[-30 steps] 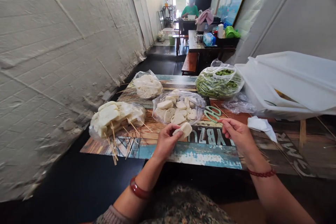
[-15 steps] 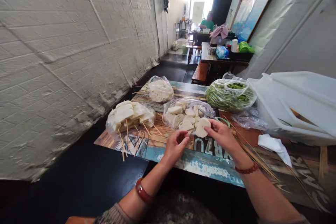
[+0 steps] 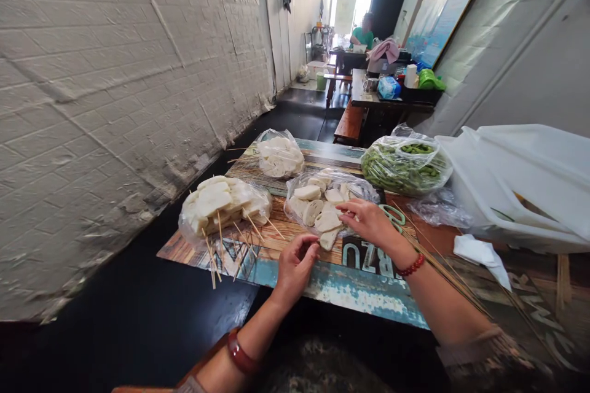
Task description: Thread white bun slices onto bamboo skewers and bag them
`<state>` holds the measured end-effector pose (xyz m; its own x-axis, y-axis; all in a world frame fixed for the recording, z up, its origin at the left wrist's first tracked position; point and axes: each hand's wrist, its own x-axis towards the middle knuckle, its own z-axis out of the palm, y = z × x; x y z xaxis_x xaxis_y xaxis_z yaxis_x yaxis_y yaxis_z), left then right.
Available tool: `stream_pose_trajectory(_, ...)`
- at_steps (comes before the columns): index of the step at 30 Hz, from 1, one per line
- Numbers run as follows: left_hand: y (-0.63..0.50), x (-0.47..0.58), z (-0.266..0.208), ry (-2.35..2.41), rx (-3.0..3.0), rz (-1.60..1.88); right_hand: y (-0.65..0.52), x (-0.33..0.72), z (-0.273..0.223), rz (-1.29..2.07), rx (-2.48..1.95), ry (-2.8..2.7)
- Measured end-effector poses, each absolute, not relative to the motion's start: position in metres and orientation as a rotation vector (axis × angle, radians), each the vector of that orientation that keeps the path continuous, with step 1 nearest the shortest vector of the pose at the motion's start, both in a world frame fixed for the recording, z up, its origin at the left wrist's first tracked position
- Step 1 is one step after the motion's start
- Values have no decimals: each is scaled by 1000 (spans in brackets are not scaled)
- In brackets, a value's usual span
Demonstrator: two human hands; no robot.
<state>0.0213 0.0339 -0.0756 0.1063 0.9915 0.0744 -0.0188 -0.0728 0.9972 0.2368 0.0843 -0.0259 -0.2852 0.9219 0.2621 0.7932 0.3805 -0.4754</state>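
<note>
A clear plastic bag [image 3: 295, 212] lies spread on the table with pale round slices [image 3: 313, 212], which look like lotus root, heaped in it. My left hand [image 3: 297, 264] is closed in a pinch at the near edge of the heap, its fingertips at the edge of one pale slice [image 3: 328, 239]. Over the heap's right side reaches my right hand [image 3: 371, 224], fingers bent and a little apart, tips touching the slices. On the left, a bag of skewered slices [image 3: 214, 199] has thin wooden sticks [image 3: 220, 230] poking out toward me.
Behind lies another bag of white slices [image 3: 280, 156]. A bag of green vegetables [image 3: 405, 169] stands right of it, beside white plastic tubs [image 3: 520, 172]. Green-handled scissors [image 3: 394, 215], loose skewers [image 3: 442, 273] and a white tissue [image 3: 482, 258] lie right. A person [image 3: 363, 37] sits far back.
The slice that my right hand held up is now lower and further left, at my left fingertips. My right hand has moved left onto the heap; my left hand has shifted slightly left and down.
</note>
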Motion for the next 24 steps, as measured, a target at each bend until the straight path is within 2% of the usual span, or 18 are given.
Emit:
stream_pose_trajectory(5, 34, 18, -77, 1070, 1337, 1173, 86, 214, -29, 113, -1527, -2336)
stream_pose_trajectory(9, 33, 15, -78, 1070, 1379, 1168, 82, 212, -33, 151, -1485, -2295)
stream_pose_trajectory(17, 35, 13, -80, 1051, 1395, 1166, 65, 228, -33, 785, -1473, -1739)
stream_pose_trajectory(24, 37, 15, -78, 970, 1324, 1168, 46, 223, -15, 1331, -1228, -1309)
